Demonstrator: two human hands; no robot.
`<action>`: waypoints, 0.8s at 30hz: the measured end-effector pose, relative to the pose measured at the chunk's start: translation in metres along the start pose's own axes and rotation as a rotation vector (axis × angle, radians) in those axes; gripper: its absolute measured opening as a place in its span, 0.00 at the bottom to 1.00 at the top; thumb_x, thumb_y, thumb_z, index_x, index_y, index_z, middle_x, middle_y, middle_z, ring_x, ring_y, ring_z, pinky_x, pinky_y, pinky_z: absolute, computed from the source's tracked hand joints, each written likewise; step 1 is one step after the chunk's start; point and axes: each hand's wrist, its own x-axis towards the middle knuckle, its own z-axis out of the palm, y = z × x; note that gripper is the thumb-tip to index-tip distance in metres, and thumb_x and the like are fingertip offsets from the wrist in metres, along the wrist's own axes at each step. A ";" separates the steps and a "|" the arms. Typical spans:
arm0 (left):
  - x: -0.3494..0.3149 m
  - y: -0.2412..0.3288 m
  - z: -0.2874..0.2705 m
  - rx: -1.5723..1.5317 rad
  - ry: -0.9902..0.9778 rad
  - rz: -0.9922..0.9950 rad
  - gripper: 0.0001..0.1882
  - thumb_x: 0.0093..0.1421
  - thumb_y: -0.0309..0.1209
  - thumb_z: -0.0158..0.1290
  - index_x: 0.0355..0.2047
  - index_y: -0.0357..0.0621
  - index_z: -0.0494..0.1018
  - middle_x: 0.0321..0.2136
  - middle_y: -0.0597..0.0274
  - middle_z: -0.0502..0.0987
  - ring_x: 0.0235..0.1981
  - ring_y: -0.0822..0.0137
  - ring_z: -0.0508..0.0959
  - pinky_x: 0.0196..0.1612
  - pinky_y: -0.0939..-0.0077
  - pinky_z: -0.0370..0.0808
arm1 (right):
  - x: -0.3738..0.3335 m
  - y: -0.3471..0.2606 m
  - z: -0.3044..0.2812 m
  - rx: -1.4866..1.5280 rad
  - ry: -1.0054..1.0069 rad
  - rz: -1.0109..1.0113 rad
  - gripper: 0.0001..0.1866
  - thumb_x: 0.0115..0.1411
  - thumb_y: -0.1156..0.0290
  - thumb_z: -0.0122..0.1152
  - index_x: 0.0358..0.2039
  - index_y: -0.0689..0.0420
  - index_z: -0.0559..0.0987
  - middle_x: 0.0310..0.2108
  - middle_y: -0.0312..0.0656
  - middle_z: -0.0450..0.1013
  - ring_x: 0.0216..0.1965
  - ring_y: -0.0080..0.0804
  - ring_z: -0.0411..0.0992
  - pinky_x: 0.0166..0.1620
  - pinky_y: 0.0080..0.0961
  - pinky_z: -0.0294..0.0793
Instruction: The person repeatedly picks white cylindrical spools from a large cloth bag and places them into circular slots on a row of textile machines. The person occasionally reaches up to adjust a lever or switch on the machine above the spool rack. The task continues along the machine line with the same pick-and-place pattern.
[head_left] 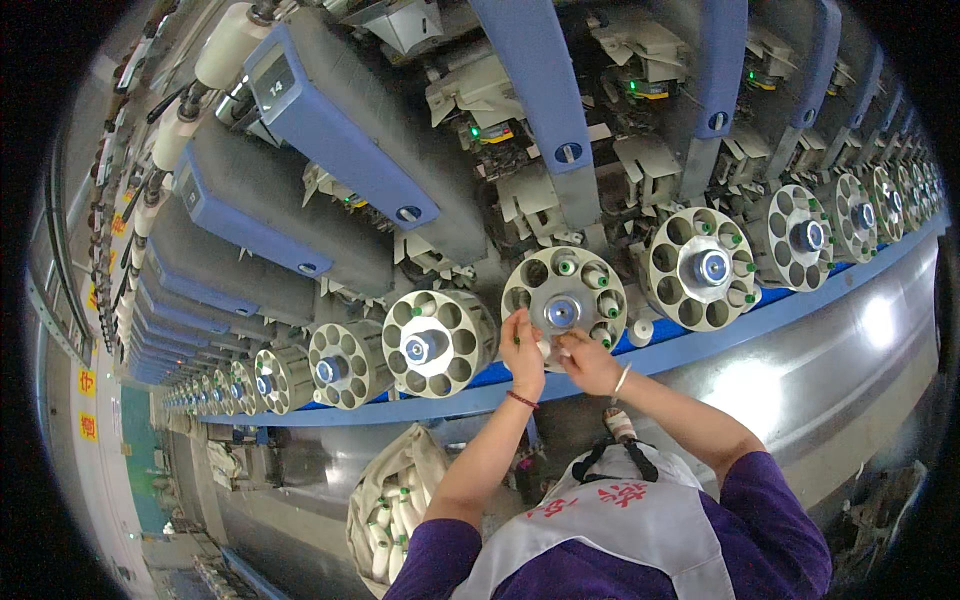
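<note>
Both hands are raised to the lower rim of a cream-coloured round plastic magazine drum with ring of circular pockets and a blue hub [563, 294], one of a long row of such drums mounted above a blue rail [700, 345] on a winding machine. The left hand [523, 345], a dark red cord at its wrist, presses its fingertips to the drum's lower left pockets; its grip looks narrow, pinched at something pale, though I cannot tell whether it encloses a bobbin or only steadies the drum. The right hand [585, 360], wearing a thin pale bangle, is curled just beside it under the drum, fingers closed around a small white object that seems to be the end of a yarn bobbin, though the fingers hide most of it. Several pockets of this drum already show white bobbins with green tips [567, 266], while others stand open. Judged from this, the step in hand is seating a bobbin into a lower pocket. The next move would call for lining the bobbin with an open pocket and pushing it home. Below, near the person's left elbow, hangs a cloth sack of white bobbins [392, 505]; a grey apron [620, 520] covers the purple sleeves.
</note>
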 end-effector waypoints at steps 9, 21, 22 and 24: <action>-0.019 -0.005 0.013 0.254 -0.223 -0.032 0.19 0.68 0.38 0.39 0.48 0.36 0.70 0.39 0.58 0.74 0.39 0.70 0.72 0.44 0.76 0.68 | -0.003 -0.016 -0.016 -0.123 0.010 0.145 0.05 0.50 0.74 0.59 0.28 0.60 0.79 0.26 0.46 0.72 0.28 0.45 0.74 0.31 0.35 0.74; 0.068 0.029 0.014 0.024 -0.692 -0.321 0.19 0.65 0.41 0.47 0.49 0.40 0.70 0.43 0.60 0.74 0.44 0.67 0.74 0.49 0.70 0.71 | 0.138 -0.061 -0.190 -0.261 0.277 -0.004 0.04 0.47 0.72 0.61 0.20 0.58 0.79 0.32 0.45 0.74 0.35 0.40 0.71 0.39 0.30 0.72; 0.071 0.015 0.005 0.141 -0.608 -0.300 0.18 0.64 0.36 0.50 0.51 0.40 0.70 0.44 0.60 0.74 0.44 0.67 0.74 0.48 0.71 0.72 | 0.135 -0.049 -0.174 -0.469 0.354 -0.209 0.03 0.46 0.73 0.61 0.19 0.57 0.79 0.35 0.45 0.74 0.38 0.41 0.70 0.42 0.31 0.72; 0.056 -0.013 -0.020 0.186 -0.592 -0.230 0.19 0.60 0.27 0.54 0.53 0.41 0.69 0.45 0.61 0.73 0.44 0.68 0.74 0.47 0.73 0.73 | 0.118 -0.022 -0.122 -0.352 0.216 -0.121 0.03 0.44 0.73 0.62 0.18 0.58 0.79 0.39 0.45 0.69 0.42 0.44 0.66 0.47 0.34 0.70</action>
